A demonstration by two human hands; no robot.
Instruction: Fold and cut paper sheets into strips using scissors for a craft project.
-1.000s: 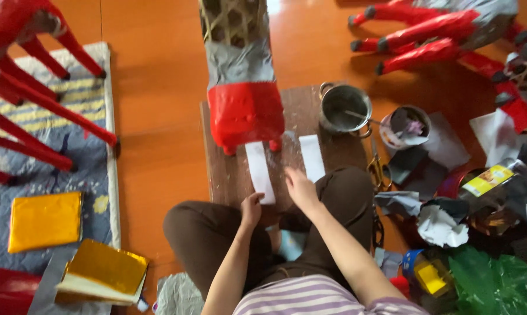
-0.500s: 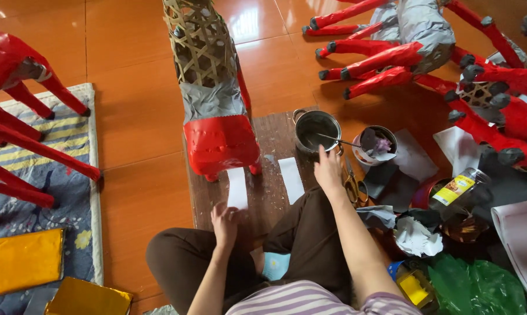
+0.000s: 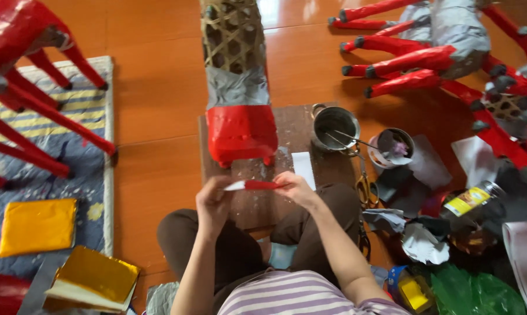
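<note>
Biggest thing ahead of my hands: bamboo-weave frame (image 3: 235, 70), grey wrap mid, red paper on its near end, standing on the brown board (image 3: 298, 116) just beyond both hands. Far right of hands, red-legged figures (image 3: 415, 61); far left, more red legs over the striped mat (image 3: 94, 175). Metal pot (image 3: 335, 125) w/ brush sits ahead-right of the right hand. Change vs half a sec ago: left hand was flat on a white strip on the board, right was out at the pot; now both are up & together, and only one white strip (image 3: 303, 169) lies below. Left hand (image 3: 214, 204) and right hand (image 3: 295, 188) each pinch an end of the red strip (image 3: 256, 185), stretched between them. I'd judge it's pasted, ready to apply.
</note>
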